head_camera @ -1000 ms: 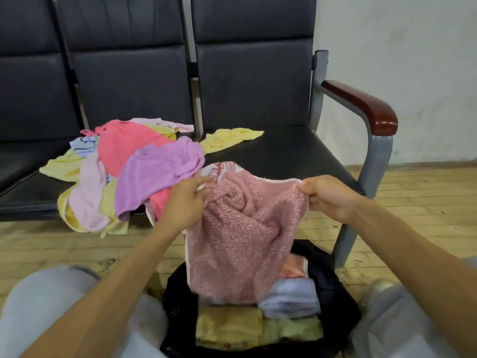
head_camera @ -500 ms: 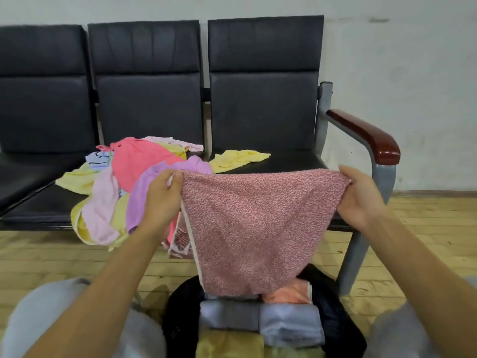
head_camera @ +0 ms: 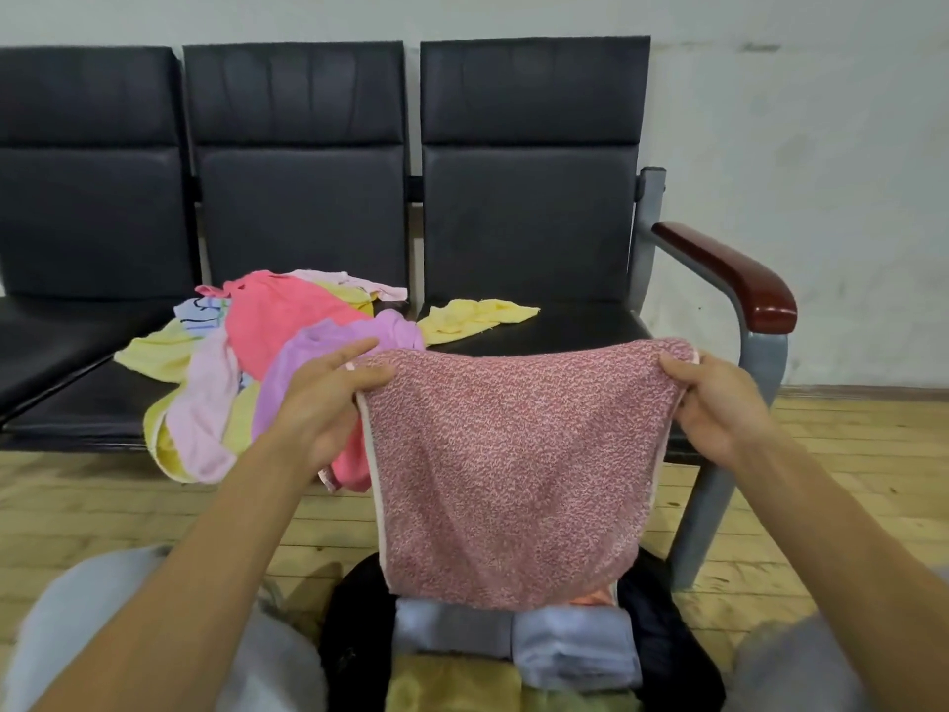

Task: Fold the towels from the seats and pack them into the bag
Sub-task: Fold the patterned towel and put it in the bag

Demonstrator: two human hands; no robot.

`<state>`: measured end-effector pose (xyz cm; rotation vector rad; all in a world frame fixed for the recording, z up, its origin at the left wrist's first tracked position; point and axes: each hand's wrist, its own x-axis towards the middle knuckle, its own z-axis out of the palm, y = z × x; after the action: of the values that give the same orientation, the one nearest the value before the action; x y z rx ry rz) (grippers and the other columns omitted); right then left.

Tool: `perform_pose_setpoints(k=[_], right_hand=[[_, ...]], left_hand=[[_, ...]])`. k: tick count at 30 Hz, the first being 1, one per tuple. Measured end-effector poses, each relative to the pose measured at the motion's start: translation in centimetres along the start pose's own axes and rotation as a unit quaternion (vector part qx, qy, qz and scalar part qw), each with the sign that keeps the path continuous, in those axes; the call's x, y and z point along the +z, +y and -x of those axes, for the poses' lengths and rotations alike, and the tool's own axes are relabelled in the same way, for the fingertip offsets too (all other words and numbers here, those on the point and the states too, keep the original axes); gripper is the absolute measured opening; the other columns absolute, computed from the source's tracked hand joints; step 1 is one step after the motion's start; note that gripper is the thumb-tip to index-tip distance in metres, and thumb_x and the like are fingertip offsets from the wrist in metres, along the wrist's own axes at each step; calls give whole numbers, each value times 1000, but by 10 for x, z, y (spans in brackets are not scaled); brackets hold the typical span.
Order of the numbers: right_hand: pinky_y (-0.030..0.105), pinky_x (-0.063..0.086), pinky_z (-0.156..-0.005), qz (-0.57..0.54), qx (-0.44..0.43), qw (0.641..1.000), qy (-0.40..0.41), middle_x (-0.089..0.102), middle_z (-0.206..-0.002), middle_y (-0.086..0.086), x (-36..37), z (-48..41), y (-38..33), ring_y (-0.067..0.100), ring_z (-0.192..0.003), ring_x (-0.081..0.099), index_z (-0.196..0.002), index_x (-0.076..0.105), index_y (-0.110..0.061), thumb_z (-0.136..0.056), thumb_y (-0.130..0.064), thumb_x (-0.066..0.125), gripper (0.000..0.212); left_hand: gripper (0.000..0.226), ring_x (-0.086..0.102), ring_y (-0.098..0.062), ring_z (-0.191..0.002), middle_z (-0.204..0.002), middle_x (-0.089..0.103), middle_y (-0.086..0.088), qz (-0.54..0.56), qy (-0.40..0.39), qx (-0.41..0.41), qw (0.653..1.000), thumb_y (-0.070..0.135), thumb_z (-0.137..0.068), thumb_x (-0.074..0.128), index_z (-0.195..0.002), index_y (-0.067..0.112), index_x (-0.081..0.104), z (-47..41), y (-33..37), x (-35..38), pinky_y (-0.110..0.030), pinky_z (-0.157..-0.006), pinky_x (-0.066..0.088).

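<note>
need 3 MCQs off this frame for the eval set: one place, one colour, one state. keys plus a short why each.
1. Where is the heap of unfolded towels?
A. on the floor
B. on the middle seat
C. on the armrest

2. What colour is the held towel?
A. plain blue
B. green
C. speckled pink

3. How is the held towel gripped?
A. the left hand and the right hand each pinch a top corner, and it hangs spread over the bag
B. by one hand only, bunched up
C. not at all; it lies folded on a seat

Key:
1 B: the heap sits on the middle cushion and drapes over its front edge.
2 C: its weave is pink flecked with lighter thread.
3 A: a hand is at each upper corner, with the black bag below.
</note>
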<state>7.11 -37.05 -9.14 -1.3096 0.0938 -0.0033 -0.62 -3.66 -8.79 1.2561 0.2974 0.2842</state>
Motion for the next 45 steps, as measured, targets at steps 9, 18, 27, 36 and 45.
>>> perform_pose_setpoints(k=[9,18,27,36,45], right_hand=[[32,49,-77,306,-156,933,108,64,-99,0,-9,-3,7,18,-96,60,-104,59,-15,-99,-25,56,11],[26,44,-86,280,-150,945,78,63,-110,-3,-9,1,5,15,-110,53,-102,69,-20,-96,-15,60,12],[17,47,-72,293,-110,950,6,65,-111,0,-18,10,-8,8,-94,59,-117,68,-12,-79,-3,76,40],[17,35,-61,516,-264,812,71,65,-85,3,-16,5,6,8,-73,51,-91,74,-8,-89,-15,69,9],[32,35,-78,481,-145,864,-10,53,-106,1,-15,4,12,18,-99,49,-109,47,-18,-103,-28,45,12]], left_hand=[[25,53,-16,-100,-121,64,-13,-480,100,251,835,5,-97,52,-120,0,63,4,-4,-5,-20,-80,31],[10,60,-19,-93,-104,65,-2,-326,128,195,916,19,-96,58,-101,13,64,-8,-3,-6,-35,-82,48],[26,61,-24,-111,-114,67,-9,-202,72,120,969,13,-84,73,-110,14,70,-2,7,-9,-41,-96,52],[13,47,-11,-83,-100,66,-15,-495,100,293,812,9,-91,64,-93,0,72,-1,-7,-2,-15,-72,27],[10,48,-18,-85,-86,55,0,-447,54,213,867,17,-100,49,-93,11,52,-6,-17,1,-26,-67,27]])
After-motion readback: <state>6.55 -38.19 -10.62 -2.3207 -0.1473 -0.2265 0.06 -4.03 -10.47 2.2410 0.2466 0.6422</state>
